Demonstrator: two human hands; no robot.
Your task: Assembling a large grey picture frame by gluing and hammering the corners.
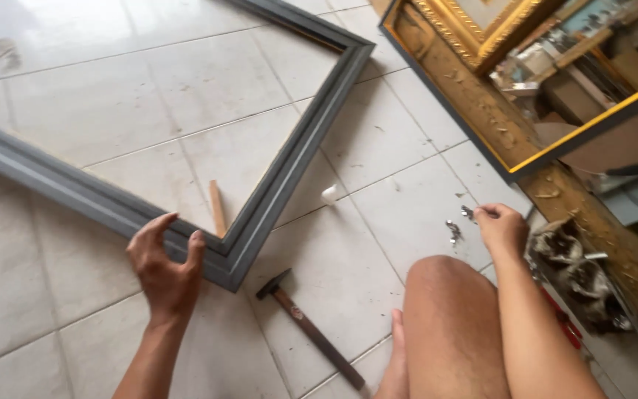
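Observation:
A large grey picture frame (289, 159) lies flat on the white tiled floor (112, 96), one corner pointing toward me. My left hand (164, 266) grips that near corner, thumb on the inner edge and fingers over the moulding. My right hand (500, 229) reaches out past my bare knee (448, 310) and pinches a small metal piece (468, 213) off the floor. More small metal bits (453, 230) lie just left of it. A hammer (308, 325) with a wooden handle rests on the tiles between my hands.
A thin wooden strip (218, 208) lies inside the frame corner and a small white lump (329, 194) just outside it. At right stand a black-and-gold frame (481, 125), an ornate gilt frame (474, 33), a worn wooden beam with shavings, and dirty cans (577, 273).

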